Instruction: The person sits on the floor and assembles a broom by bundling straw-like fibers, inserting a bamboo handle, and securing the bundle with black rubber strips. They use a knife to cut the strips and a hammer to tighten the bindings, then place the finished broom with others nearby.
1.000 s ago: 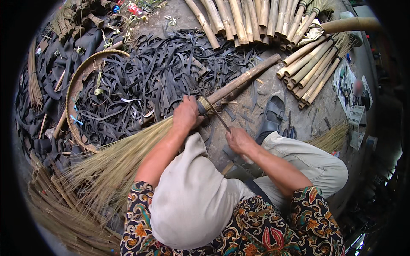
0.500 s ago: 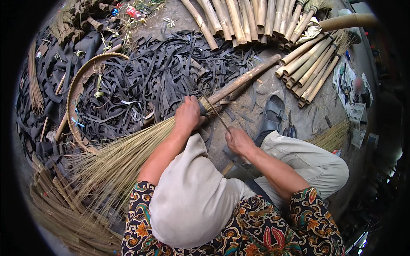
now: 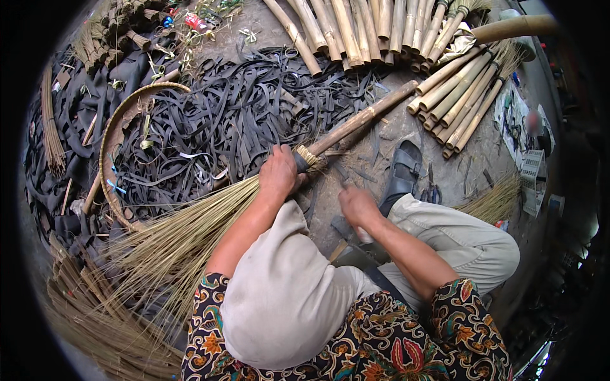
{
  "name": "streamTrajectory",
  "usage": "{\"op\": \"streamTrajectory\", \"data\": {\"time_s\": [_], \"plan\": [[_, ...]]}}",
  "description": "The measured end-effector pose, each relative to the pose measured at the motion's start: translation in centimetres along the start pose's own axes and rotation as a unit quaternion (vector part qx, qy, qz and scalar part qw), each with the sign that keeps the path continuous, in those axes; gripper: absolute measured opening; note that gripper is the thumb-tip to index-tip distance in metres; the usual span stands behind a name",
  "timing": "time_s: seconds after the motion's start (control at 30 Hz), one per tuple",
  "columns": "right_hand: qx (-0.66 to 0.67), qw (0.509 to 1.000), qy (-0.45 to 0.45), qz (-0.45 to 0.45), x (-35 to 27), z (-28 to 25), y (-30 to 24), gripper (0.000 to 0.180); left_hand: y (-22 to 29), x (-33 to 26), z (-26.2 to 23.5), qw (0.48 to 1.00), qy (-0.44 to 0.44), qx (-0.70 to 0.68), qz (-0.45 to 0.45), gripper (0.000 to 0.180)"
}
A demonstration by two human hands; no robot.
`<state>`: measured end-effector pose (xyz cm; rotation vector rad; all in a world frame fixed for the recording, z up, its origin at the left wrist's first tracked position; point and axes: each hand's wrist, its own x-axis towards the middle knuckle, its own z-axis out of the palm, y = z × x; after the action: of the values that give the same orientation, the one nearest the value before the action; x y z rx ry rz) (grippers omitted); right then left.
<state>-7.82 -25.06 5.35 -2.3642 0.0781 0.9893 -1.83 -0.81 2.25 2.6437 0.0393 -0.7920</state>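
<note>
A long broom lies diagonally before me, with a brown bamboo handle and a fan of straw bristles. My left hand grips its neck beside a dark rubber band wrapped round the straw. Short cut straw ends stick out of the band around the handle. My right hand is closed and slightly blurred, a little to the right of the neck and apart from it. A pale, rounded tool handle shows below that fist; the rest of the tool is hard to make out.
Black rubber strips heap up beyond the broom, beside a curved woven rim. Bamboo poles lie at the top, more bamboo handles at right. Pliers lie by my sandal. Straw bundles fill the lower left.
The thin dark length that ran from my right hand across the broom's neck no longer lies there. My right hand has turned and drawn slightly back; the left keeps its grip.
</note>
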Motion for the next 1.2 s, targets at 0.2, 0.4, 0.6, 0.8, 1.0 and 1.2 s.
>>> {"op": "streamTrajectory", "data": {"time_s": [0.2,0.4,0.6,0.8,1.0,1.2], "plan": [[0.057,0.996,-0.017,0.074,0.3,-1.0,0.0,0.034,-0.1,0.4,-0.4,0.997,-0.075,-0.007,0.003,0.068],[-0.054,0.998,0.010,-0.022,0.4,-0.1,-0.1,0.039,0.4,-0.1,0.3,1.000,-0.025,0.012,-0.008,0.066],[-0.062,0.996,-0.058,-0.023,0.4,-0.2,-0.3,0.035,0.0,0.4,-1.6,0.999,-0.048,0.002,0.017,0.077],[-0.064,0.996,-0.051,-0.032,0.1,-0.5,-0.3,0.032,0.0,0.0,-0.1,0.999,-0.031,0.011,0.006,0.069],[-0.059,0.998,0.001,-0.024,0.6,-0.8,0.1,0.034,0.2,-0.4,0.3,1.000,0.008,0.014,-0.001,0.066],[-0.041,0.999,0.011,-0.009,1.1,-0.4,0.3,0.039,-0.4,0.0,-0.3,0.999,-0.030,0.013,0.029,0.064]]}}
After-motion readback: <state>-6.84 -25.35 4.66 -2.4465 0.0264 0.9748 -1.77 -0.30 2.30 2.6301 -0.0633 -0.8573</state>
